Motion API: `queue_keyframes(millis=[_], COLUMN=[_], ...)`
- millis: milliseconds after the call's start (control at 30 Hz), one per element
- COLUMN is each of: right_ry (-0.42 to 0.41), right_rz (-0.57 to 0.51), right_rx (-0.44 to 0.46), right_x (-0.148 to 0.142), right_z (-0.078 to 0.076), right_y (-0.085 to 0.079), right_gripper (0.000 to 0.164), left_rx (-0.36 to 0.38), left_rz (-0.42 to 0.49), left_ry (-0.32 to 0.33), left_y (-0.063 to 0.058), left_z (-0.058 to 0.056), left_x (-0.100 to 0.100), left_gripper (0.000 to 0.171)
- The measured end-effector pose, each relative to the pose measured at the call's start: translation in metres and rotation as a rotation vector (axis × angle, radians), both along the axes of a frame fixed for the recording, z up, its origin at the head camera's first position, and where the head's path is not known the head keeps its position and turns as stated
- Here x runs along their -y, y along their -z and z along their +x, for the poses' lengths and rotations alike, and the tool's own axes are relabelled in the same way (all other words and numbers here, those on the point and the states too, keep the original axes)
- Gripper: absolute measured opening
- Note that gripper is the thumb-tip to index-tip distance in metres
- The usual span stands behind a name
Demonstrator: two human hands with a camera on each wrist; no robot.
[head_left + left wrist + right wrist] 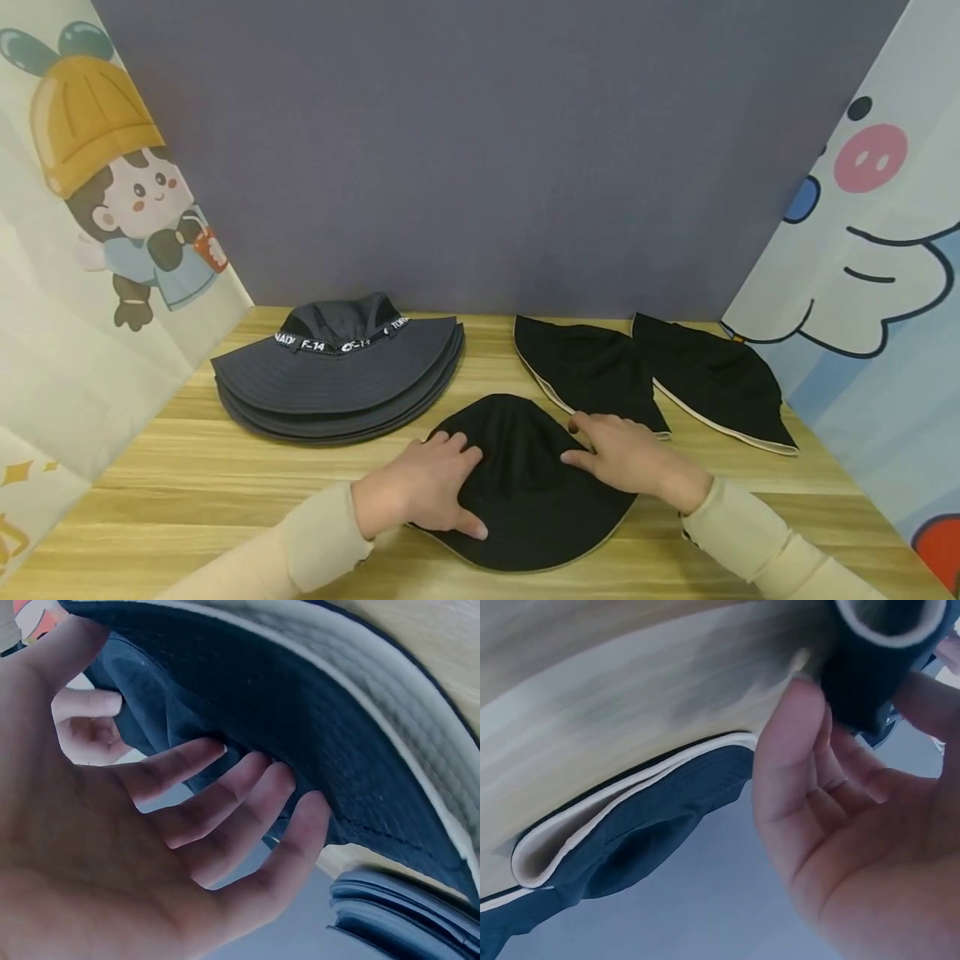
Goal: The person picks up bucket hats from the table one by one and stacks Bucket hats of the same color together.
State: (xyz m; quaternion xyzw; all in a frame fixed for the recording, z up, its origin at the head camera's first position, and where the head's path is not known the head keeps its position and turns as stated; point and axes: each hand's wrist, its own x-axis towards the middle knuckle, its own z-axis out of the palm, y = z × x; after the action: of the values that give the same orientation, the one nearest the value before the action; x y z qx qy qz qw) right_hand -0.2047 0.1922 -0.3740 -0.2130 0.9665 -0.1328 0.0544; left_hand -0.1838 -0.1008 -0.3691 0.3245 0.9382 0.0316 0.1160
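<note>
A black bucket hat [517, 500] with a pale brim edge lies at the front middle of the table. Across its left side my left hand [427, 483] rests with spread, slightly bent fingers; the left wrist view shows the fingertips [307, 814] touching the crown under the brim [322, 727]. My right hand [626, 454] holds the hat's right side. From the right wrist, a folded edge of the hat [862, 682] shows between thumb and fingers. Two folded black hats [585, 367] [712, 379] lie behind the right hand.
A stack of dark grey bucket hats [337, 379], its top one banded with white lettering, stands at the back left of the wooden table [165, 492]. A grey panel [480, 150] closes off the back. Cartoon-printed sheets [45, 333] [900, 350] hang at both sides.
</note>
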Motion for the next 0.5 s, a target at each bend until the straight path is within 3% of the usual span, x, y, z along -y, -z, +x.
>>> queue_keyframes(millis=[133,333,500], right_ry=[0.022,0.046,0.127], right_rz=[-0.005,0.02,0.075], right_rx=[-0.012,-0.129,-0.165], right_x=[-0.006,-0.018,-0.033], right_z=[-0.004,-0.015,-0.025], right_y=[-0.004,-0.009,-0.01], right_gripper=[0.042,0.038,0.043], left_rx=[-0.027,-0.03,-0.042], left_rz=[0.002,-0.012,-0.021], left_ry=[0.007,0.008,0.006], left_y=[0.001,0.001,0.004], left_z=[0.001,0.002,0.003], left_x=[-0.003,-0.004,-0.003], left_gripper=[0.091,0.09,0.09])
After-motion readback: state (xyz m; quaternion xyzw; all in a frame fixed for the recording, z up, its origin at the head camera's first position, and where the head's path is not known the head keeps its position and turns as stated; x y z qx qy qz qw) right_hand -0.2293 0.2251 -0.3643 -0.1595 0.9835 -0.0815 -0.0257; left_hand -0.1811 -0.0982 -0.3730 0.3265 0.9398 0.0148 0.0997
